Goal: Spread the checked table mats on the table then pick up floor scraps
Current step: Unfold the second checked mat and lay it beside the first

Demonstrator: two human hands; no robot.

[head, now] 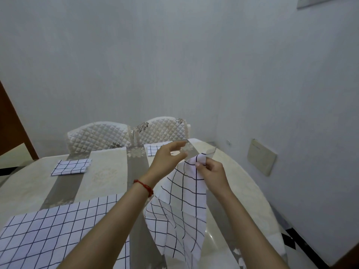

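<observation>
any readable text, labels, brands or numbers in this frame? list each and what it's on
None can be read.
Beige wall panel: faint marks near its top edge, too blurred to read.
Framed item at the top right of the wall: cut off by the frame edge, no text legible.
Checked table mats, e.g. the one held up: grid pattern only, no lettering.
Quilted chair covers: floral motifs only.
</observation>
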